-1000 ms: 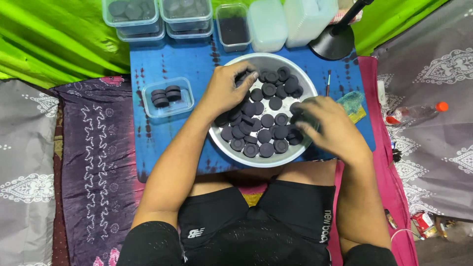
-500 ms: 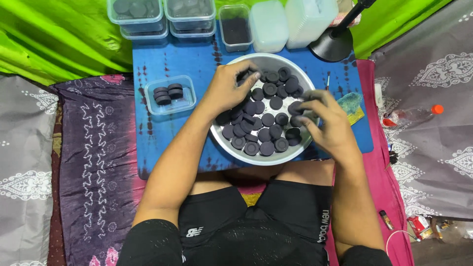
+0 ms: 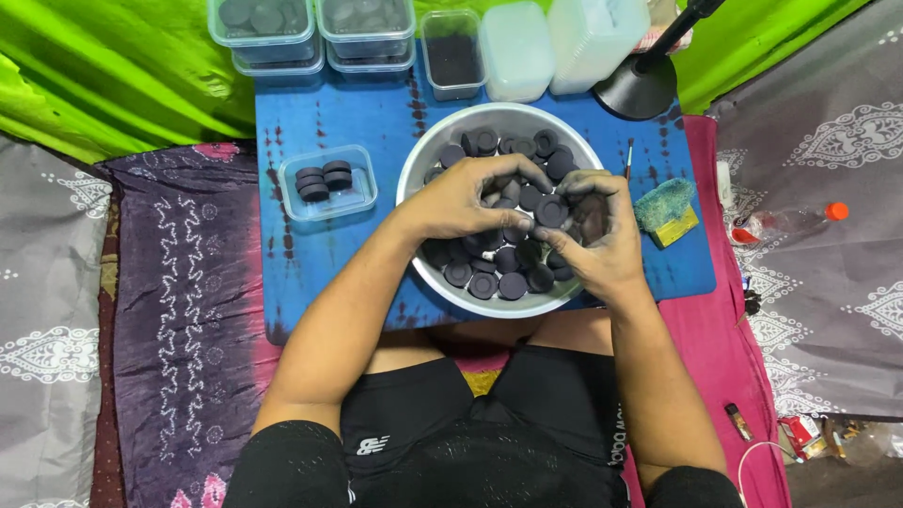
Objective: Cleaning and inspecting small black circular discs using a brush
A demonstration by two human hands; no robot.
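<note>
At my far left a small clear tub [image 3: 328,183] holds a few black discs. My left hand [image 3: 463,199] curls loosely over the black discs [image 3: 499,273] heaped in the metal bowl [image 3: 414,169], fingertips touching them. My right hand [image 3: 594,237], smudged dark, pinches one disc at the bowl's right side. A green sponge [image 3: 664,204] lies beyond.

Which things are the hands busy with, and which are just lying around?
In use:
metal bowl
black discs
left hand
right hand
small tub of discs

Lying about:
sponge
lamp base
plastic bottle
stacked tubs
</note>
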